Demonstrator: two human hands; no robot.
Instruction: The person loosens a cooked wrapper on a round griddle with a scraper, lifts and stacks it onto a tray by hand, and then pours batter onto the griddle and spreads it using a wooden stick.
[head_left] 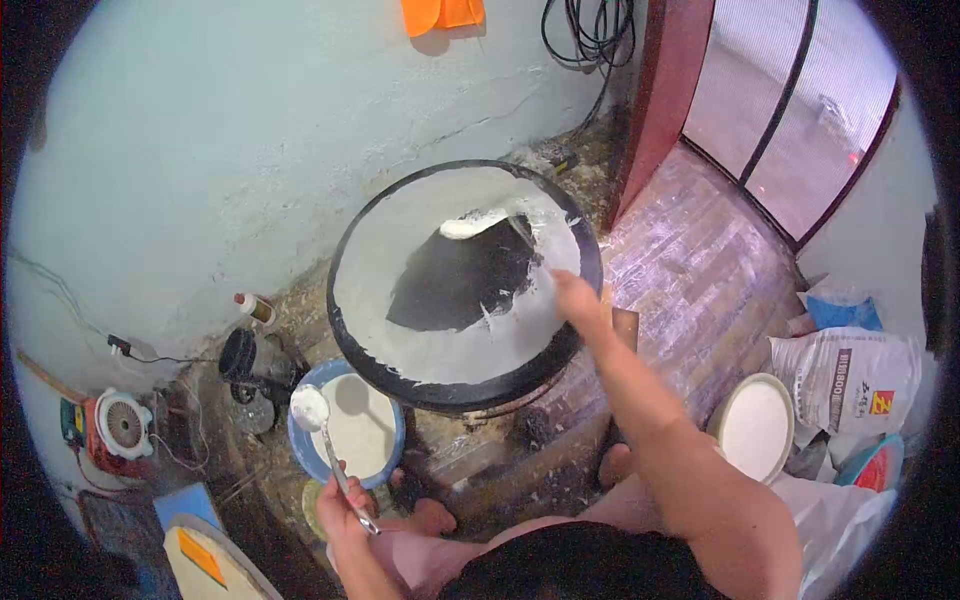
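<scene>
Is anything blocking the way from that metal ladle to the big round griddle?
Nothing visible. The metal ladle, in the left hand, is over the blue basin beside the round griddle. The right hand is over the griddle's right side, off that path.

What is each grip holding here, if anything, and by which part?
The left grip holds a ladle by its handle. The right grip holds a white-coated spreader by its handle end; finger placement there is unclear.
</scene>
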